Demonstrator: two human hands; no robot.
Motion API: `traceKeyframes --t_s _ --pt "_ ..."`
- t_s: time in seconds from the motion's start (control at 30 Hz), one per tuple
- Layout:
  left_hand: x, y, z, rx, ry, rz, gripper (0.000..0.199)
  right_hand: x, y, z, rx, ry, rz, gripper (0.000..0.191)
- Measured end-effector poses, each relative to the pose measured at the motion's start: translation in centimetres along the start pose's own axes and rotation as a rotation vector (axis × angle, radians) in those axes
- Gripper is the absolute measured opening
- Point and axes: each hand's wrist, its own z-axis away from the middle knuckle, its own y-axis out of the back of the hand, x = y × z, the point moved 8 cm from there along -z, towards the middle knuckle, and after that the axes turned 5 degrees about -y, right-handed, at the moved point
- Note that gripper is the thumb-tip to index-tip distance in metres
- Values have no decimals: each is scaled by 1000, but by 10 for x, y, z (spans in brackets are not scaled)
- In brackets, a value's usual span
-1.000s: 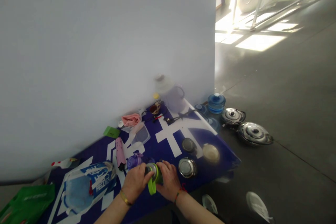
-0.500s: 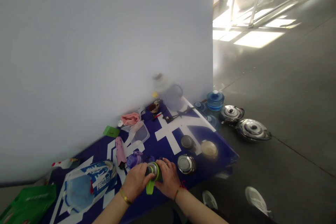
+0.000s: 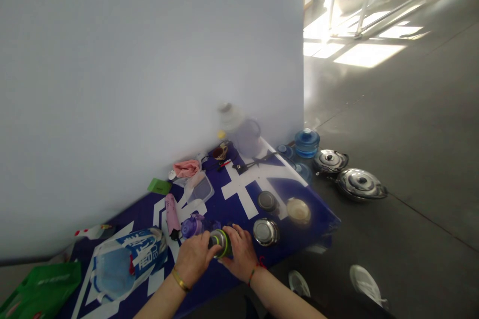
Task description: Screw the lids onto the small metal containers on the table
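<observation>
Between my hands is a dark round container with lime-green rings (image 3: pixel 221 244), held near the table's front edge. My left hand (image 3: pixel 194 257) grips its left side, thumb across the front. Wrapped round its right side is my right hand (image 3: pixel 240 254). Just behind my left hand lies a purple bottle (image 3: pixel 192 226), touching or nearly touching the fingers. To the right of my right hand stands a round steel container (image 3: pixel 266 232), with a grey round lid (image 3: pixel 267 201) behind it and a cream bowl (image 3: pixel 298 211) farther right.
The blue and white table cover (image 3: pixel 239 194) also bears a pink umbrella (image 3: pixel 172 214), a green box (image 3: pixel 159 186), a clear tub (image 3: pixel 202 188), a patterned cup (image 3: pixel 219 152) and a bagged blue jug (image 3: pixel 112 271). Steel pots (image 3: pixel 361 184) stand on the floor at right.
The lime-green strap that hung from the front of the container between my hands no longer shows. Both hands have barely moved.
</observation>
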Motion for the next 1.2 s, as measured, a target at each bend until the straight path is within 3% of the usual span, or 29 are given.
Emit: traceKeyframes --t_s 0.07,0.13,0.23,0.33,0.4,0.47,0.53,0.6,0.7,0.77,0.83,0.9,1.03,1.2 --pt "8 2 1 17 -77 30 25 1 -1 0 -2 -7 6 79" --pt "12 6 3 79 -152 61 44 4 -3 0 -3 -17 11 80" --pt "3 6 4 129 -75 117 57 11 -6 0 -22 -44 17 85" --pt "-5 -1 2 44 34 131 43 21 -10 2 -55 -83 26 93" --pt "1 -2 1 14 -39 134 28 27 -11 4 -73 -106 32 93" --pt "9 3 1 68 -140 163 50 33 -11 5 -84 -120 38 90" --pt "8 7 2 122 -128 185 61 36 -11 6 -94 -122 42 88" --pt "2 5 1 107 -22 163 45 37 -10 6 -100 -120 46 87" --pt "-2 -2 0 0 72 93 38 36 -10 3 -98 -105 51 89" --pt "5 0 0 1 6 121 26 33 -10 0 -97 -84 56 89" --pt "10 6 1 68 -58 188 34 28 -10 -2 -99 -57 59 89" --pt "7 7 1 90 -29 224 37 24 -9 -4 -101 -36 60 89" --pt "4 -5 -2 2 51 234 21 14 -4 -8 -101 5 60 89" --pt "12 -10 -8 -39 -65 163 17 8 4 -10 -114 39 73 84"
